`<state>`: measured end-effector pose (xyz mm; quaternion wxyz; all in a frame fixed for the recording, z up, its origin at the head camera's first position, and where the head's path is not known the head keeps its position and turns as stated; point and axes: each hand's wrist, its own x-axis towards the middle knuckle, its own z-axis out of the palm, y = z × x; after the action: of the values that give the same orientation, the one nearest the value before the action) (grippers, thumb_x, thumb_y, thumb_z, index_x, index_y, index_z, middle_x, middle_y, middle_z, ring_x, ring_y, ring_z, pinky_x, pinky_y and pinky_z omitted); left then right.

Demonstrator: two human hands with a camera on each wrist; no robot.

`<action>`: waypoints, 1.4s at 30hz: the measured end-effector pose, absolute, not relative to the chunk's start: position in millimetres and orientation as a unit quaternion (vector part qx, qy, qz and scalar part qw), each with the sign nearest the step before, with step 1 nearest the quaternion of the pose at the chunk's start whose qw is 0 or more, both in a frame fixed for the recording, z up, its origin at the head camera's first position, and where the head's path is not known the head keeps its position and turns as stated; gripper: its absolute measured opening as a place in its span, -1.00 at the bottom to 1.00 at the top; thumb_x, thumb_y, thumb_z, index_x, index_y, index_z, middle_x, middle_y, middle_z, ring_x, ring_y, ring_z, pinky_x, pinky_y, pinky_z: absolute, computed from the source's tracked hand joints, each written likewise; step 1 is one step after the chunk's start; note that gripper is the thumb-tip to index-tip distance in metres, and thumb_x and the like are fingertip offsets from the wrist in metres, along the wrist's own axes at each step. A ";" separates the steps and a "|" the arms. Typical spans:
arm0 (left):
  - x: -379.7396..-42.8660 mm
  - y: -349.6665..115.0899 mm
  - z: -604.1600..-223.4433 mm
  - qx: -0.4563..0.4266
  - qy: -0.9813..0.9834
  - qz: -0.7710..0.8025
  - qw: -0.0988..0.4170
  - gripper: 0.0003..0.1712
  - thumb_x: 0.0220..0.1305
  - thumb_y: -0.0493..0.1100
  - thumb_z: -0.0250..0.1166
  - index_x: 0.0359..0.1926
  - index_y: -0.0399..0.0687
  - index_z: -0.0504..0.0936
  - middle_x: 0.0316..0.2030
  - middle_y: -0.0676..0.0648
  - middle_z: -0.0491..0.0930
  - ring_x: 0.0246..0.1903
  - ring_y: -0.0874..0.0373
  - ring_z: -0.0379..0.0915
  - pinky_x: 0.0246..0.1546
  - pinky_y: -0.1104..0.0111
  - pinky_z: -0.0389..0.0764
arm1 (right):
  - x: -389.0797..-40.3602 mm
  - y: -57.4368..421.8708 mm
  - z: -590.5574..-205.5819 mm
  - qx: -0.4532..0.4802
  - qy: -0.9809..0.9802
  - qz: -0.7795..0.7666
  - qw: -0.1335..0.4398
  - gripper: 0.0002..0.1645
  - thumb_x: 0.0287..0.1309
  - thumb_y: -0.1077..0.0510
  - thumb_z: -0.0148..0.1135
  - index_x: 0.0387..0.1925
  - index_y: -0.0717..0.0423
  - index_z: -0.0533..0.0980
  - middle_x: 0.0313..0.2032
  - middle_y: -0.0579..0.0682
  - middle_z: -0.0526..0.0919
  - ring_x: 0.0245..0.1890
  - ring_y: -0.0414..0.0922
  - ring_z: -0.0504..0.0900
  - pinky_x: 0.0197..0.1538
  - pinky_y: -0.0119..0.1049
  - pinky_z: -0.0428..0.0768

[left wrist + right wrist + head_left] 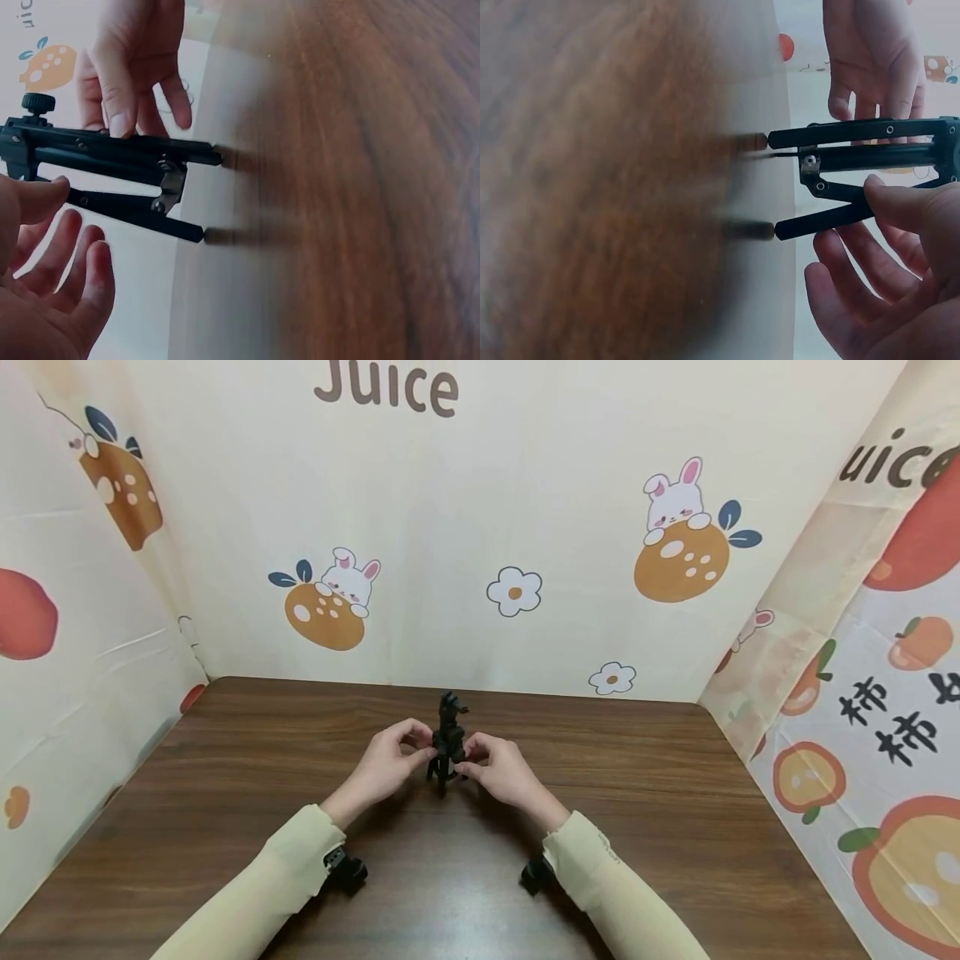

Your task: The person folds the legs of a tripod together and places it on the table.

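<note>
A small black tripod (448,742) stands upright on the wooden table, its legs partly spread and joined by metal-looking braces. My left hand (390,758) holds it from the left; in the left wrist view the thumb lies against a leg near the top, beside the knob (37,103). From the other side my right hand (501,767) pinches a tripod leg (821,221), thumb in front and fingers behind, as the right wrist view shows. The remaining fingers of both hands are loosely bent. The tripod's top end is cut off in both wrist views.
The brown wooden table (420,893) ends at a printed cloth backdrop (450,510) behind the tripod. More printed cloth hangs along the left and right sides. Black wrist cameras sit under both sleeves, close above the tabletop.
</note>
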<state>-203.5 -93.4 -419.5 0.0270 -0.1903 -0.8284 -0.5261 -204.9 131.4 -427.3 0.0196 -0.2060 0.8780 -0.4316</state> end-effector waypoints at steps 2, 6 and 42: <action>-203.6 -96.4 -420.1 -0.188 -0.829 -0.526 0.027 -0.87 0.26 -0.29 0.39 -0.21 -0.07 0.60 -0.28 0.01 0.61 -0.24 0.09 0.54 -0.11 0.14 0.55 | -203.3 131.1 -427.9 -0.204 0.880 -0.428 0.018 -0.84 0.23 0.16 0.39 -0.33 -0.04 0.51 -0.34 -0.22 0.67 -0.27 -0.25 0.65 -0.19 -0.25 0.58; -201.8 -101.9 -422.3 -0.212 -0.825 -0.523 0.005 -0.85 0.24 -0.31 0.40 -0.21 -0.06 0.62 -0.29 0.03 0.63 -0.26 0.10 0.54 -0.14 0.14 0.54 | -199.0 130.4 -425.8 -0.201 0.882 -0.425 0.017 -0.84 0.24 0.16 0.38 -0.34 -0.04 0.51 -0.38 -0.23 0.67 -0.33 -0.26 0.64 -0.24 -0.26 0.57; -195.7 -90.3 -427.4 -0.275 -0.825 -0.493 -0.022 -0.70 0.13 -0.34 0.47 -0.27 0.04 0.53 -0.57 0.05 0.35 -0.60 0.23 0.23 -0.54 0.43 0.25 | -190.0 130.9 -423.0 -0.224 0.882 -0.413 0.041 -0.94 0.27 0.16 0.34 -0.29 0.07 0.67 -0.40 0.00 0.73 -0.62 -0.16 0.62 -0.53 -0.30 0.57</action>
<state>-195.7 -90.3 -427.4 -0.0225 -0.2747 -0.8253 -0.4928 -190.0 130.9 -423.0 0.0412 -0.2241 0.8818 -0.4129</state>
